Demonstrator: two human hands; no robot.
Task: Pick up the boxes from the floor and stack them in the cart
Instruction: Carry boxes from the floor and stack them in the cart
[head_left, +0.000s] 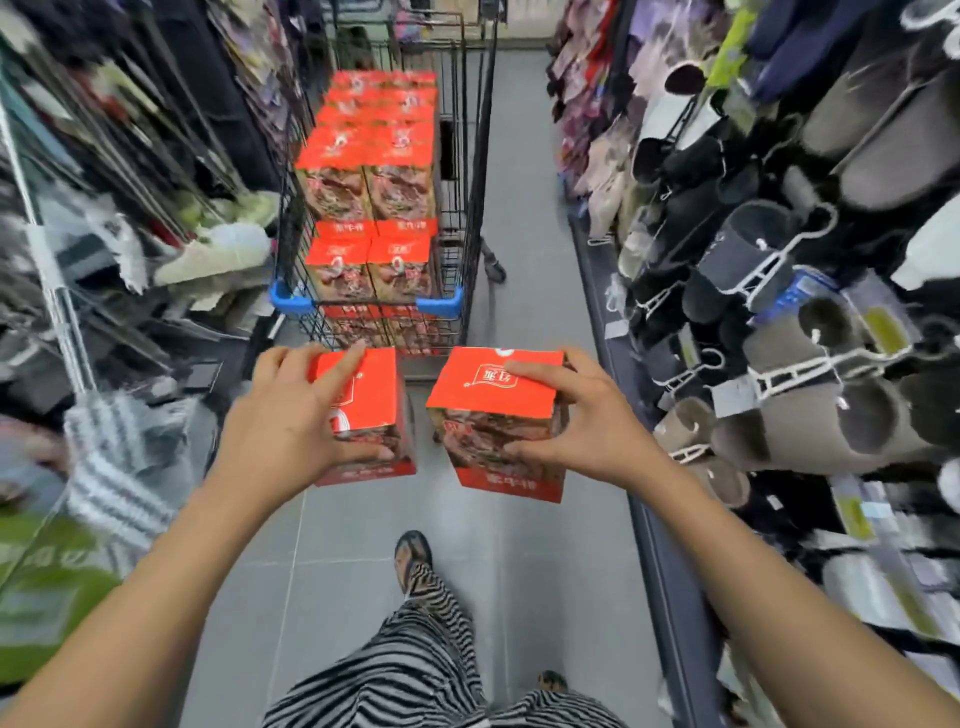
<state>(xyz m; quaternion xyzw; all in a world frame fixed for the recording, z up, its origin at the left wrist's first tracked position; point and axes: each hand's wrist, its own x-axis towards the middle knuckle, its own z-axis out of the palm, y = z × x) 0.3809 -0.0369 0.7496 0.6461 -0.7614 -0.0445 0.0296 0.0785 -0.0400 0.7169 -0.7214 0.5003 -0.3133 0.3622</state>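
I hold two red boxes in the air above the grey floor, just short of the cart. My left hand grips the left box from its left side, fingers over the top and thumb on the front face. My right hand grips the right box from its right side in the same way. The black wire cart with blue corner bumpers stands straight ahead. It holds several matching red boxes stacked in layers along its left side.
The aisle is narrow. Hanging clothes and bags crowd the left side. Racks of slippers on hangers line the right side above a dark shelf edge. My legs in striped trousers stand on the grey tiled floor.
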